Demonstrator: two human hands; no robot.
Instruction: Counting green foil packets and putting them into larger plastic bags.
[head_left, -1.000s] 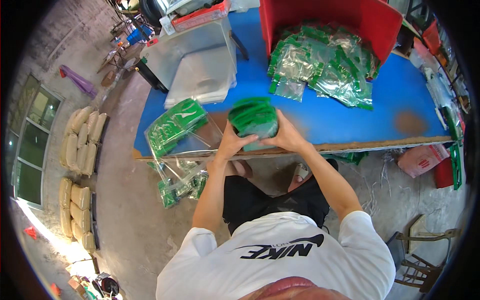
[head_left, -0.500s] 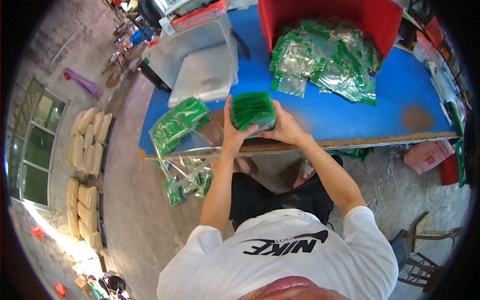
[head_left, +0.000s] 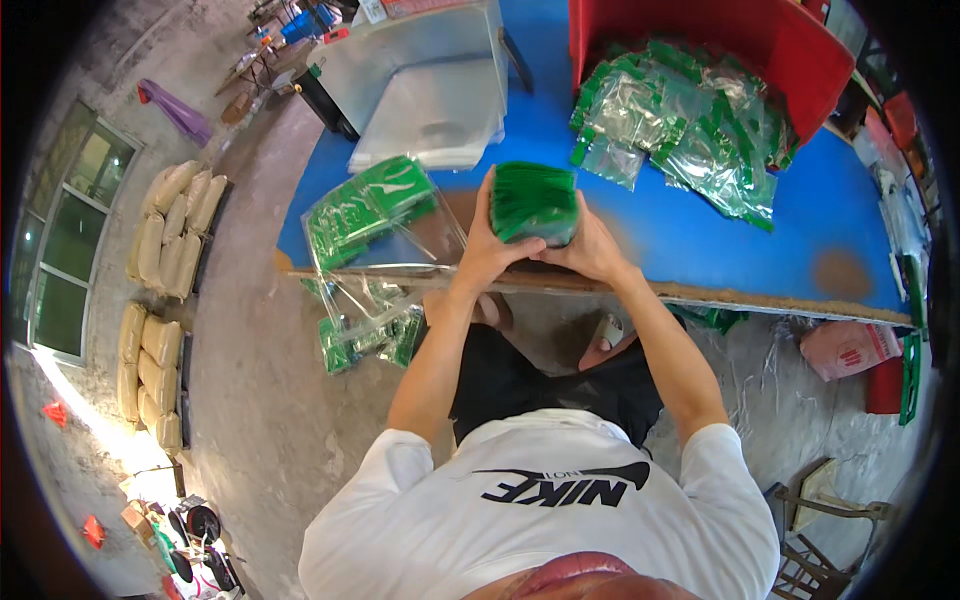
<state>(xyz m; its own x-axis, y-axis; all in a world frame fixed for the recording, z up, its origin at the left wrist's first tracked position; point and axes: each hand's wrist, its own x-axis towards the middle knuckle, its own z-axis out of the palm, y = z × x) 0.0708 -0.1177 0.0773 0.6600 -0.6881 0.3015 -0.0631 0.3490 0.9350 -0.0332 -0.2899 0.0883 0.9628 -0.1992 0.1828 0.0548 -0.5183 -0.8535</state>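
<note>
My left hand (head_left: pixel 487 247) and my right hand (head_left: pixel 597 246) grip a thick stack of green-edged clear plastic packets (head_left: pixel 535 203) from both sides. The stack is upright above the table's near edge, green edges up, with my thumbs meeting on the side facing me. To the left of my left hand lies a large clear plastic bag (head_left: pixel 375 205) with green-edged packets in it, hanging over the edge. A loose heap of similar packets (head_left: pixel 680 125) spills from a red bin (head_left: pixel 828 70) at the far right.
The blue table (head_left: pixel 720 260) has a worn brown front edge. A translucent box (head_left: pixel 400 55) with clear plastic sheets (head_left: pixel 430 125) stands at the back left. More green packets (head_left: pixel 370 335) hang below the edge. A pink sack (head_left: pixel 850 348) and a wooden chair (head_left: pixel 825 510) are at the right.
The view has shifted, so the table and bin appear farther right. My hands still hold the stack, whose green edges look straighter and more even than before.
</note>
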